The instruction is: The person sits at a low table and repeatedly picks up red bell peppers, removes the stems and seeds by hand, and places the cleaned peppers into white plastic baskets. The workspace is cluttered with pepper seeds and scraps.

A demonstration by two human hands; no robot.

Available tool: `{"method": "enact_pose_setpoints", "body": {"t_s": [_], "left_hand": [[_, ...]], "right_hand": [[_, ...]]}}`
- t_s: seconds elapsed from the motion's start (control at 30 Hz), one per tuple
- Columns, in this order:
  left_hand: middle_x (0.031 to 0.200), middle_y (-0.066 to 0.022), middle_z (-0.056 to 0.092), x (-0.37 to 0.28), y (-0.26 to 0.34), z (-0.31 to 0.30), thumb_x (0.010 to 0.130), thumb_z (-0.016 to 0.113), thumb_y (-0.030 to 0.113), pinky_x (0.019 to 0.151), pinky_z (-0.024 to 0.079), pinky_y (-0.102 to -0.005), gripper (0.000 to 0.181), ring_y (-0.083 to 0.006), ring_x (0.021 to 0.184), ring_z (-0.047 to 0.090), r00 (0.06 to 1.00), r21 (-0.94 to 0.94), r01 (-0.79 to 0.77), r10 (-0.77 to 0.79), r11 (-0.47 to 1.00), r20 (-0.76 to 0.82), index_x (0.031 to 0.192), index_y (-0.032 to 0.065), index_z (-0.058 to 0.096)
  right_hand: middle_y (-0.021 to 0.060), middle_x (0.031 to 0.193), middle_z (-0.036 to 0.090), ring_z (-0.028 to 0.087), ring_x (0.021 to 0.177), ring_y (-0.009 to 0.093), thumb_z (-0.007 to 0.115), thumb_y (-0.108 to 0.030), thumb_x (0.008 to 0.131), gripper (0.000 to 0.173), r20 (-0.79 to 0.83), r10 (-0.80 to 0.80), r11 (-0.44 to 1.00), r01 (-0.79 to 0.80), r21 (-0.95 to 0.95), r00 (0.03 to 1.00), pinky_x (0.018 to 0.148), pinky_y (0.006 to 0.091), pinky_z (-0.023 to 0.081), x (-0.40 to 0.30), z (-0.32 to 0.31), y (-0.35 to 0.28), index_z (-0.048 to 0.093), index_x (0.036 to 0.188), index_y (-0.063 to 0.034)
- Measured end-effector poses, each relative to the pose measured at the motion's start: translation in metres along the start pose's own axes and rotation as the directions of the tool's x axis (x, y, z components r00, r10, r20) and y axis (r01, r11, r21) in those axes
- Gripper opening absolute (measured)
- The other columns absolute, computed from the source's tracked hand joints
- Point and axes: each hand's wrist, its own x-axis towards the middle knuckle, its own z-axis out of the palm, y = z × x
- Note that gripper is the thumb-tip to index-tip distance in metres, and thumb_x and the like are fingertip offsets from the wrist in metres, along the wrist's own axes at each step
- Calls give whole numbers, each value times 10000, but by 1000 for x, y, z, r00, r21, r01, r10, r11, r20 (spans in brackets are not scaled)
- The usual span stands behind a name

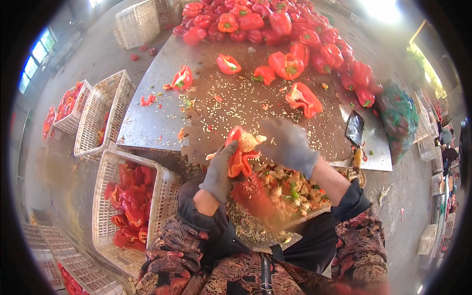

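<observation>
My left hand (220, 170), in a grey glove, grips a cut-open red bell pepper (240, 158) near the table's front edge. Its pale seed core (250, 142) is exposed and faces right. Blurred by motion, my gloved right hand (289, 145) is just right of the pepper; whether its fingers hold anything cannot be made out. Below both hands is a container of pale pepper cores and scraps (295, 190). A wide-bladed cleaver (355, 128) with a wooden handle lies at the right of the table. Several cut pepper pieces (304, 100) rest on the seed-strewn brown board (228, 99).
Whole red bell peppers (250, 22) are heaped at the table's far side. A plastic crate (97, 206) of cut peppers stands at my left, with another crate (105, 110) beyond it. A filled green mesh sack (397, 118) is against the table's right edge.
</observation>
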Motion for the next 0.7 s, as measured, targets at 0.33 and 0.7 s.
{"method": "enact_pose_setpoints", "body": {"t_s": [0.33, 0.7], "left_hand": [[1062, -70, 602, -22, -22, 17, 793, 607, 40, 791, 484, -274, 508, -158, 928, 583, 960, 177, -264, 276, 948, -47, 1285, 8, 483], [1118, -69, 583, -23, -15, -6, 748, 580, 19, 857, 445, -268, 526, -148, 979, 568, 959, 181, -25, -28, 983, 284, 1267, 8, 496]], "right_hand": [[205, 805, 618, 627, 686, 387, 651, -271, 779, 500, 82, 132, 983, -141, 115, 988, 574, 463, 492, -10, 44, -28, 415, 1143, -23], [133, 735, 625, 628, 678, 228, 674, -154, 746, 407, -24, -30, 716, 38, 697, 999, 644, 345, 496, -33, 25, 14, 549, 1092, 22]]}}
